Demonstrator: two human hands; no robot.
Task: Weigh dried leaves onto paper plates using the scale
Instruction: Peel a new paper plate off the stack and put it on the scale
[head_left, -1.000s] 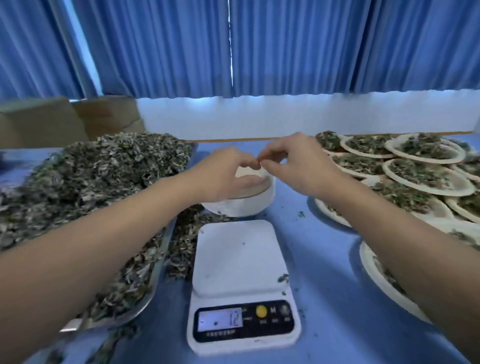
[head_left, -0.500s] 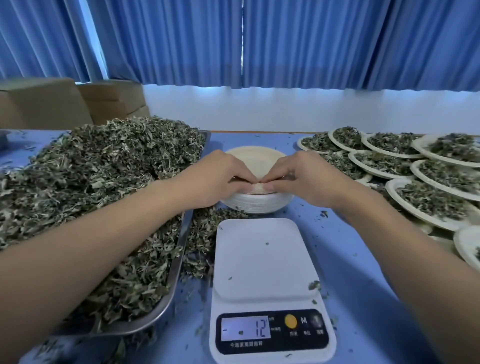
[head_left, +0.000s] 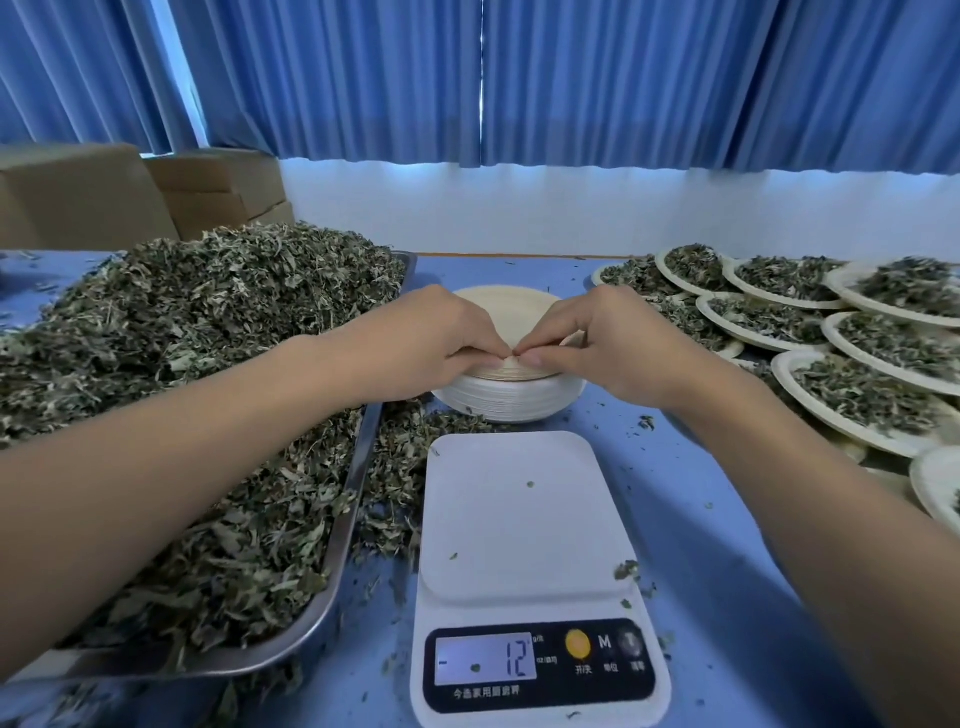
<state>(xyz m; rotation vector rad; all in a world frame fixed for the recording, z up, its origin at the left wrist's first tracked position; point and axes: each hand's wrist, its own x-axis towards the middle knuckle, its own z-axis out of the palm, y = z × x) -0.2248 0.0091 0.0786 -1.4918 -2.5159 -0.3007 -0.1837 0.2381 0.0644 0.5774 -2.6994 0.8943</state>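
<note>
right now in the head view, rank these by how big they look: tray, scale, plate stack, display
1. tray
2. scale
3. plate stack
4. display
The scale lies nearer the camera than the stack, so their true order is unsure.

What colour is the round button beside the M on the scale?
Yellow button on the black panel of the scale; best in head view.

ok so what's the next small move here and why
Probably peel the top paper plate free of the stack of paper plates and set it on the scale. The left hand and right hand both pinch at its near rim, the scale's platform holds only leaf crumbs, and the display reads minus 12, so it seems to await a plate.
</note>
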